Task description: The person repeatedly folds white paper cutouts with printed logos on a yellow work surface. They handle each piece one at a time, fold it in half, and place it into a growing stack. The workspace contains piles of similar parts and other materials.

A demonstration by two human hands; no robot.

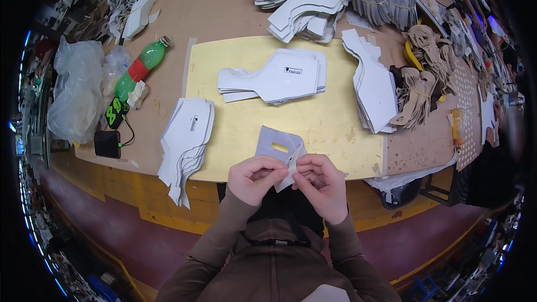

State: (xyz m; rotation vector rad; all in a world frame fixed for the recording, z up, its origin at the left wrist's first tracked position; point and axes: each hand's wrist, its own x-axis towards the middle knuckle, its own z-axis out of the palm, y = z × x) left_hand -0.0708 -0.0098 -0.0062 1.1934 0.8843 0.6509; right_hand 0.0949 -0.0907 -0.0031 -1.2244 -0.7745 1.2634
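Note:
A pale grey flat cut piece (270, 136) with a small rectangular slot lies partly over the table's near edge, its near right part folded up and showing a whiter side. My left hand (255, 179) pinches that folded part from the left, thumb against the fingers. From the right, my right hand (323, 183) grips the same piece, fingers curled and thumb pressed in. Beyond the hands, a stack of white cut pieces (282, 78) with a small dark printed mark rests on a yellow sheet (335, 151). Another white stack (187, 137) overhangs the edge at left.
More white cut pieces (372, 86) stand stacked at right, beside beige bundled pieces (417, 95). Banded stacks (313, 0) fill the far side. Left are a green bottle (142, 62), a plastic bag (72, 95) and a black corded device (107, 144). A person (492, 173) is at far right.

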